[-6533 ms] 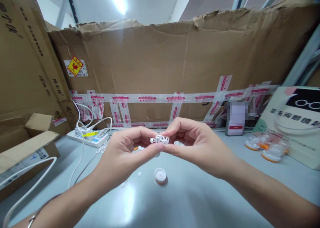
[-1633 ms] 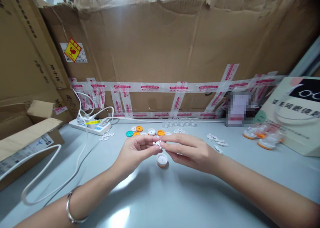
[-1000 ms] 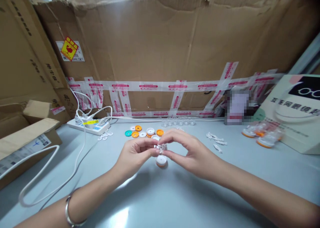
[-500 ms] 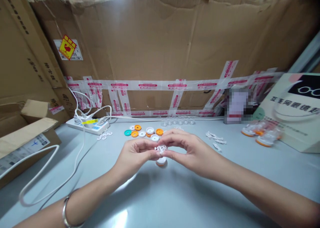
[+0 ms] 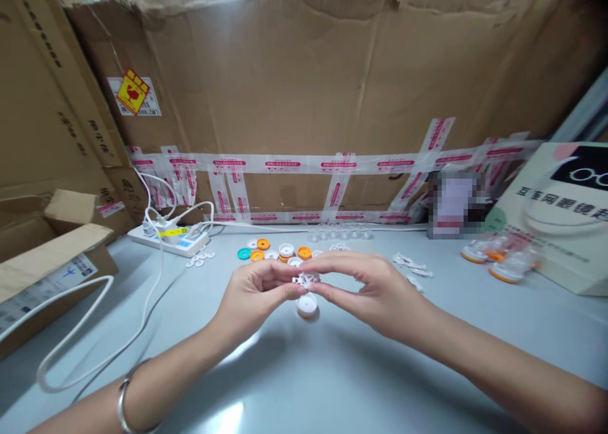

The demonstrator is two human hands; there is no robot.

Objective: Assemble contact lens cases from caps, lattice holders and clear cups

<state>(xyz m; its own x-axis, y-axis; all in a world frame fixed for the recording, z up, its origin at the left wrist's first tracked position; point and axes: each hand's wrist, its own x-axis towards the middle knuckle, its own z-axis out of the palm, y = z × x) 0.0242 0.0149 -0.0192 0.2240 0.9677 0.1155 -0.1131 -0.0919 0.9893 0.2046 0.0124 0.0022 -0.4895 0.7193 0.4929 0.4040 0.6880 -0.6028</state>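
1. Two hands are at work: the left hand (image 5: 251, 291) and the right hand (image 5: 375, 286), each with thumb and fingers pinched on one and the same white openwork part (image 5: 308, 279).
2. That one part sits between the fingertips, mid-view (its finer shape is too small to read), and one white-topped cap (image 5: 306, 305) with an orange base stands just on the near side of it.
3. Beyond the hands lies a cluster of round lids: one teal lid (image 5: 244, 254), at least three orange lids (image 5: 257, 255) and about five white lids (image 5: 271, 256) (overlaps make the tally uncertain).
4. Near the single power strip (image 5: 171, 244) are about six small white discs (image 5: 200, 262).
5. Clear cups (image 5: 339, 232) line the back, too overlapped to count; on the right are at least three white strips (image 5: 420, 272), and farther right, at least two clear domes (image 5: 510, 268) with orange rims.
6. Edges: a tall cardboard panel (image 5: 294, 79) bounds the back, an open carton (image 5: 52, 260) and a looping white cable (image 5: 160, 269) the left, a pale printed box (image 5: 565, 237) the right.
7. The grey table (image 5: 342, 383) gives its widest room between the forearms (one bracelet (image 5: 122, 403) circles the left wrist).
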